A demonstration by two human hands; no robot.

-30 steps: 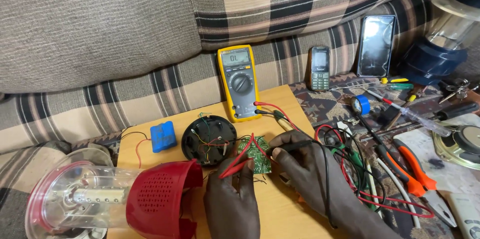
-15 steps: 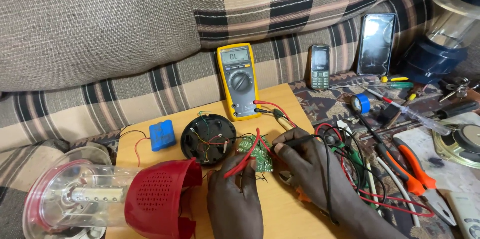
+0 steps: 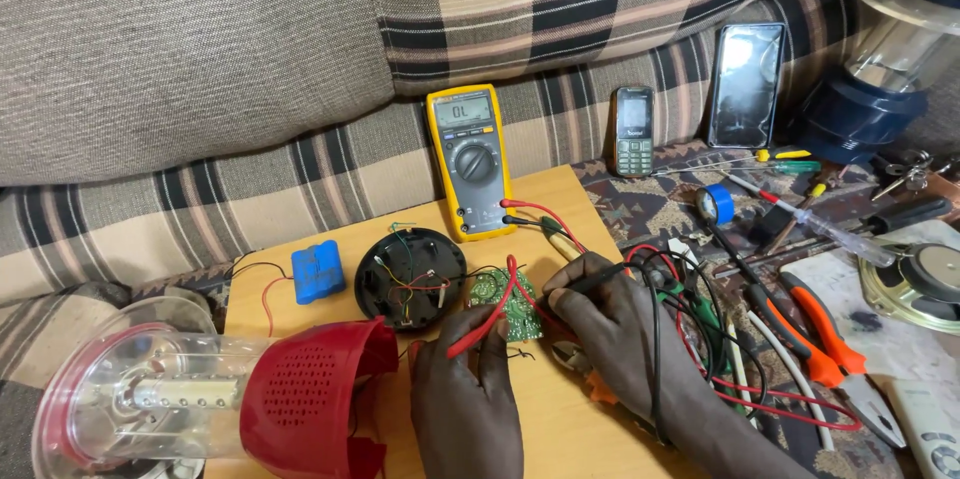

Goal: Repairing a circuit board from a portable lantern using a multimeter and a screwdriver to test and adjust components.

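A small wooden tabletop (image 3: 560, 419), pale and smooth-grained, stands against a striped, coarse-woven sofa (image 3: 200, 69). Near the middle of the tabletop lies a small green circuit board (image 3: 497, 297), flat and studded with fine components. The left hand (image 3: 468, 389) has its fingers (image 3: 492, 334) closed on a red probe (image 3: 484, 319), a slim plastic rod whose tip rests on the board. The right hand (image 3: 615, 334) has its fingers (image 3: 572, 284) pinched round a black probe (image 3: 590, 284), held low at the board's right edge. Red and black leads (image 3: 535, 219) curve back to a yellow multimeter (image 3: 470, 161), a rubber-cased rectangle with a round dial, propped at the tabletop's far edge against the sofa. Just left of the board sits a black round base (image 3: 410, 277), a shallow disc trailing thin coloured wires. Toward the left edge lies a blue battery pack (image 3: 318, 271) with a glossy wrap. At the near left corner a lantern (image 3: 210, 399) lies on its side: a clear plastic cylinder joined to a perforated red shell. Right of the tabletop, on a patterned cloth, lie orange-handled pliers (image 3: 820, 334) and tangled wires.

Compared with half a second ago, both hands remain on their probes at the board, and the things around them are unmoved.
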